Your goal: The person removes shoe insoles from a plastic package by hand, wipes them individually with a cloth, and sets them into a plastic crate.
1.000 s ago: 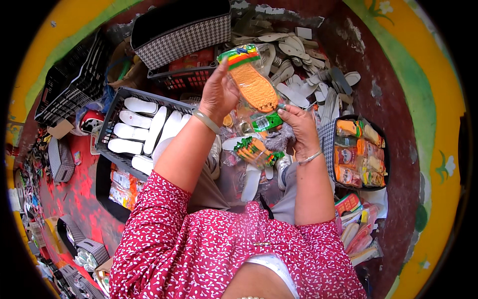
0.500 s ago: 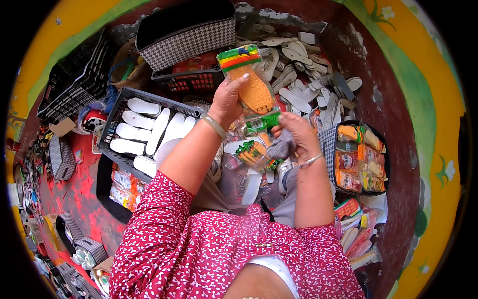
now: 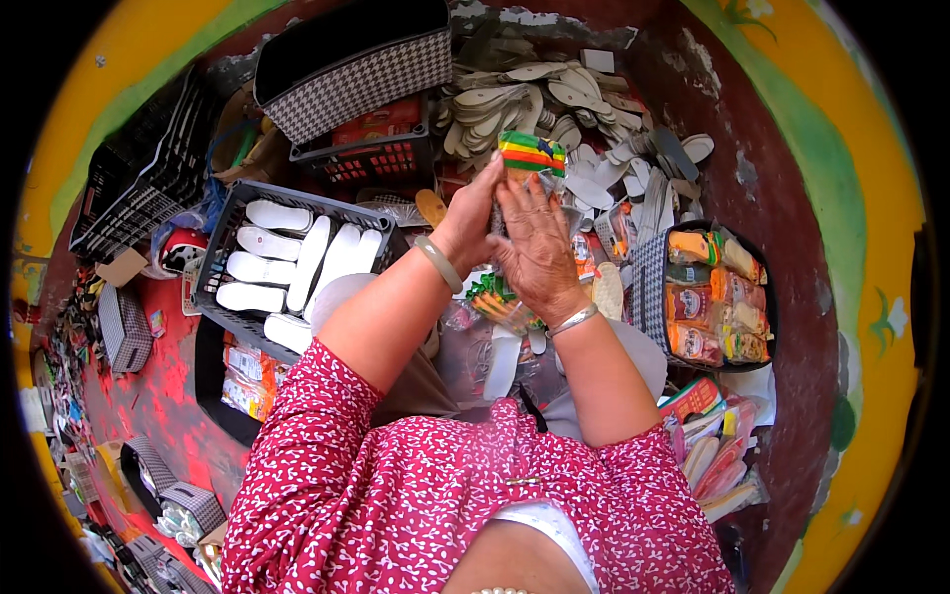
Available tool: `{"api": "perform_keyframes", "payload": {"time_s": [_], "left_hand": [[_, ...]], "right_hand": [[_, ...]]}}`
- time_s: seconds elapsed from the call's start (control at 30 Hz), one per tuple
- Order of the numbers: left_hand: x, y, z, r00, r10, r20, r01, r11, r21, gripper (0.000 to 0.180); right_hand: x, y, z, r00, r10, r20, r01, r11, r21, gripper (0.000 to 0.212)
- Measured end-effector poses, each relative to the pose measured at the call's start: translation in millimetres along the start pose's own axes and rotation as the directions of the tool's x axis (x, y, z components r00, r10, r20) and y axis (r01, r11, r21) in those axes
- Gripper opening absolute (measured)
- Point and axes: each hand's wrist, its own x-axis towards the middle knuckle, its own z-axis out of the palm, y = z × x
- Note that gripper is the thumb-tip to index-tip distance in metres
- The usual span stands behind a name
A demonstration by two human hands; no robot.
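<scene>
Between left hand [image 3: 469, 222] and right hand [image 3: 537, 246], packet [image 3: 534, 150], striped edge free

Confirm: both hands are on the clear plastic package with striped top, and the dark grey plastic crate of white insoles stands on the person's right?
No: the crate of white insoles stands on the person's left, per the head view. Left hand and right hand are on the package.

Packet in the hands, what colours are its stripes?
Packet: green, yellow and orange-red stripes; head view.
</scene>
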Motion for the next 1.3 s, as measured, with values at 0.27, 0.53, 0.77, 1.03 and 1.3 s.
{"api": "perform_keyframes", "payload": {"time_s": [0.27, 0.53, 0.77, 1.03, 1.3], "left_hand": [[-11, -12, 15, 0.985, -0.151, 0.077, 0.149, 0.988, 0.039, 0.068], [-28, -31, 30, 0.989, -0.019, 0.145, -0.031, 0.942, 0.336, 0.062], [-21, -7, 20, 0.946, -0.021, 0.324, -0.110, 0.917, 0.382, 0.079], [-23, -20, 8, 0.830, -0.404, 0.384, 0.090, 0.777, 0.624, 0.083], [-20, 17, 14, 0.952, -0.094, 0.290, 0.003, 0.955, 0.297, 0.066]], "right_hand": [[16, 33, -1, 0.944, 0.102, -0.313, -0.089, 0.994, 0.056, 0.049], [21, 46, -15, 0.823, 0.564, -0.066, -0.447, 0.714, 0.539, 0.051], [22, 31, -10, 0.910, 0.243, -0.336, -0.076, 0.895, 0.440, 0.055], [12, 67, -21, 0.732, 0.677, 0.082, -0.390, 0.317, 0.865, 0.026], [3, 89, -4, 0.662, 0.730, 0.169, -0.357, 0.109, 0.928, 0.023]]}}
